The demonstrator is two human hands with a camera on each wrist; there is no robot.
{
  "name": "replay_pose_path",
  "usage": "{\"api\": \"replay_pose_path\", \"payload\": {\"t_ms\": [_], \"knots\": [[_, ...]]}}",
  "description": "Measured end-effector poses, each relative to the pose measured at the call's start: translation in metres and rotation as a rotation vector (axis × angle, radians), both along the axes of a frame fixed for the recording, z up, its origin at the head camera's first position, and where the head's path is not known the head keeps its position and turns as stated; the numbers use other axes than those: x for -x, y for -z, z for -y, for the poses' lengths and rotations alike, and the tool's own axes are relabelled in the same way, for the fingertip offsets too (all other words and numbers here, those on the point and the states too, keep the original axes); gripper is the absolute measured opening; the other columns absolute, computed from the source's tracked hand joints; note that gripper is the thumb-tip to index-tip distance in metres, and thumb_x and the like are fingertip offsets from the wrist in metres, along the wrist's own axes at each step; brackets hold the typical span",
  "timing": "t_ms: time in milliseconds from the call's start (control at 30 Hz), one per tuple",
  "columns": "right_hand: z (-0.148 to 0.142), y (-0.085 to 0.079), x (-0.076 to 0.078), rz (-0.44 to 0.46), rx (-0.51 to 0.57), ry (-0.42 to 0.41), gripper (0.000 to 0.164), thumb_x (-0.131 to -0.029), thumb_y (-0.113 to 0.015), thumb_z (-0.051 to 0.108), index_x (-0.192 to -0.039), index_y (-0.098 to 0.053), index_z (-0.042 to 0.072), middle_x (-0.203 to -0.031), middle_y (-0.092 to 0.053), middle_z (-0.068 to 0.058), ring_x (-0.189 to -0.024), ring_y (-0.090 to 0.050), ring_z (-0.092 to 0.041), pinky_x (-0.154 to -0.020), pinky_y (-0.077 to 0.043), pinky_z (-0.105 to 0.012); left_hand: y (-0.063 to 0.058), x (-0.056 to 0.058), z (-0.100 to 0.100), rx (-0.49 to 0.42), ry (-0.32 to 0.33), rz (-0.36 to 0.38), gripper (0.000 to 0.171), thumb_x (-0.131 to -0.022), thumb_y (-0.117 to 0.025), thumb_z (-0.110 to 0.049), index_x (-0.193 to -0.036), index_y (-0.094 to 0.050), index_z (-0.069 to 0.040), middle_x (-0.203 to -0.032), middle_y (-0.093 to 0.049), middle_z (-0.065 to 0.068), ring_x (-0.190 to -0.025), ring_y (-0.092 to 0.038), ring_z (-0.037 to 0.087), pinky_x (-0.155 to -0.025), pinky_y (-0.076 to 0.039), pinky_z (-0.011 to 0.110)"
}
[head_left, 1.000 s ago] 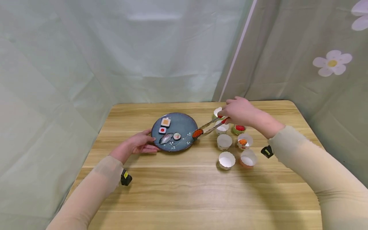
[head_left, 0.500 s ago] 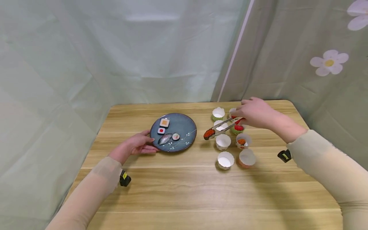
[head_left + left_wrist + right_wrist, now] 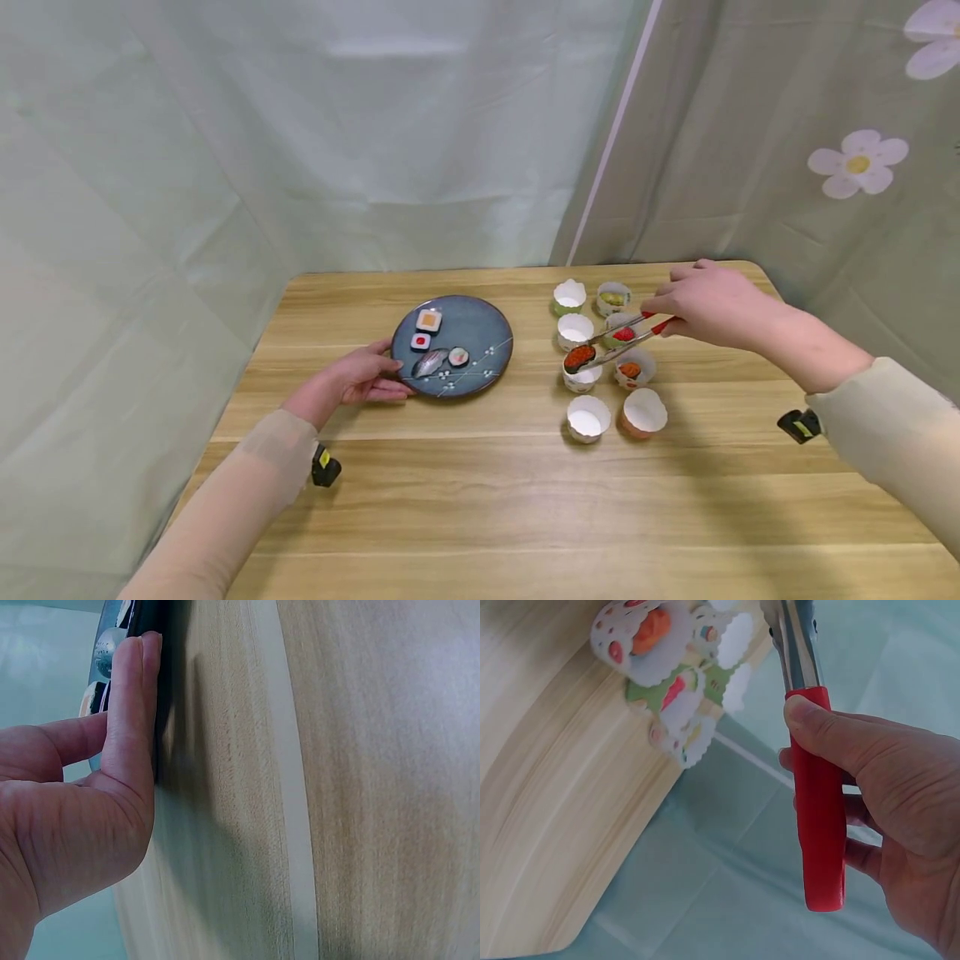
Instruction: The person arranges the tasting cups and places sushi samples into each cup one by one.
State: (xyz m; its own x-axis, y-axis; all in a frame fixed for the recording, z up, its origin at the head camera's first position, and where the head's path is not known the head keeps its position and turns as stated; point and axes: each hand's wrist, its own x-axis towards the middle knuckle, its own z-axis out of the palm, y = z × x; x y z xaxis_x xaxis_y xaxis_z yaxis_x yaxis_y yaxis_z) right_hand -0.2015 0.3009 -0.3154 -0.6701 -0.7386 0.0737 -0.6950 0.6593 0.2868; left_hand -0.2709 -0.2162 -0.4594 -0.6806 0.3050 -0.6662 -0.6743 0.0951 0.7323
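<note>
My left hand pinches the left rim of a round blue plate, thumb above and straight fingers beneath. On the plate lie a square roll with a yellow centre, a red-centred roll, a silvery fish sushi and a small round roll. To the right, my right hand grips red-handled metal tongs. Between the tongs' tips is an orange roe sushi, over the mouth of a white paper cup; whether they touch, I cannot tell.
Several paper cups stand in two columns at the right. One holds a greenish piece, one a red piece, one an orange piece. A white cup and an orange cup are nearest. Curtains hang behind the table.
My right hand has moved right with the tongs, carrying the roe sushi from the plate's right rim to above a cup. The left hand keeps its hold on the plate.
</note>
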Motion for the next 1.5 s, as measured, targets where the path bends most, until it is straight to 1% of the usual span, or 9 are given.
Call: {"api": "replay_pose_path", "payload": {"t_ms": [100,267,400,567,833,1067,1200,1367,1500], "knots": [[-0.007,-0.002,-0.004,-0.019,0.004,-0.011,0.035,-0.070,-0.093,0.026,-0.100,-0.075,0.022,-0.082,-0.065,0.008,-0.074,-0.051,-0.021,-0.063,-0.048,-0.040,0.000,0.000,0.001,-0.001,0.004,-0.004,0.074,-0.110,-0.043,-0.009,-0.166,0.001,-0.031,-0.124,-0.057,0.028,-0.085,-0.076,0.031,-0.086,-0.061,0.046],[-0.016,-0.004,-0.011,-0.054,-0.006,-0.014,0.037,-0.067,-0.095,0.027,-0.098,-0.074,0.024,-0.078,-0.063,0.011,-0.071,-0.049,-0.017,-0.057,-0.044,-0.033,0.000,0.000,0.001,0.003,0.002,-0.002,0.074,-0.110,-0.043,-0.010,-0.166,0.001,-0.031,-0.125,-0.057,0.030,-0.085,-0.076,0.031,-0.087,-0.061,0.046],[-0.025,-0.005,-0.018,-0.049,-0.003,-0.005,0.039,-0.066,-0.095,0.027,-0.099,-0.075,0.024,-0.078,-0.062,0.012,-0.072,-0.050,-0.016,-0.061,-0.046,-0.037,-0.001,-0.002,-0.002,0.001,0.008,0.002,0.073,-0.110,-0.042,-0.010,-0.166,0.001,-0.031,-0.127,-0.055,0.029,-0.085,-0.076,0.030,-0.088,-0.060,0.046],[-0.038,-0.003,-0.026,-0.044,0.021,-0.010,0.040,-0.065,-0.096,0.026,-0.100,-0.076,0.022,-0.078,-0.062,0.012,-0.071,-0.049,-0.017,-0.064,-0.044,-0.040,-0.002,-0.001,-0.003,-0.001,0.012,0.009,0.073,-0.110,-0.042,-0.010,-0.166,0.000,-0.031,-0.122,-0.060,0.029,-0.085,-0.076,0.031,-0.088,-0.060,0.046],[-0.056,-0.002,-0.038,-0.039,0.020,0.016,0.040,-0.068,-0.093,0.031,-0.102,-0.076,0.023,-0.083,-0.066,0.014,-0.074,-0.051,-0.015,-0.060,-0.041,-0.033,-0.001,-0.001,-0.001,-0.003,0.009,0.002,0.072,-0.110,-0.043,-0.011,-0.166,-0.001,-0.030,-0.121,-0.060,0.029,-0.086,-0.076,0.032,-0.087,-0.061,0.046],[-0.068,0.002,-0.048,-0.044,0.050,0.000,0.042,-0.063,-0.095,0.033,-0.099,-0.077,0.023,-0.082,-0.066,0.015,-0.070,-0.048,-0.013,-0.056,-0.036,-0.029,-0.001,-0.001,-0.002,-0.007,0.014,-0.001,0.073,-0.110,-0.043,-0.010,-0.166,0.000,-0.029,-0.113,-0.066,0.027,-0.087,-0.076,0.031,-0.089,-0.060,0.047],[-0.075,0.005,-0.053,-0.053,0.054,-0.006,0.041,-0.062,-0.095,0.034,-0.097,-0.076,0.026,-0.082,-0.066,0.018,-0.069,-0.047,-0.011,-0.056,-0.037,-0.028,-0.002,-0.001,-0.002,-0.012,0.016,-0.001,0.074,-0.110,-0.043,-0.010,-0.166,0.002,-0.029,-0.111,-0.067,0.026,-0.087,-0.076,0.032,-0.088,-0.060,0.046],[-0.079,0.010,-0.056,-0.051,0.055,-0.023,0.043,-0.061,-0.095,0.034,-0.099,-0.078,0.024,-0.084,-0.067,0.016,-0.071,-0.051,-0.012,-0.058,-0.042,-0.031,-0.001,0.000,-0.002,-0.016,0.015,0.000,0.073,-0.110,-0.043,-0.010,-0.166,0.001,-0.030,-0.120,-0.061,0.028,-0.087,-0.076,0.031,-0.088,-0.060,0.046],[-0.078,0.015,-0.057,-0.031,0.036,-0.015,0.044,-0.061,-0.096,0.036,-0.099,-0.077,0.026,-0.083,-0.066,0.018,-0.071,-0.049,-0.011,-0.058,-0.042,-0.030,0.001,-0.001,-0.002,-0.014,0.011,0.001,0.073,-0.110,-0.043,-0.010,-0.166,-0.001,-0.031,-0.125,-0.057,0.029,-0.087,-0.076,0.031,-0.089,-0.060,0.046]]}}
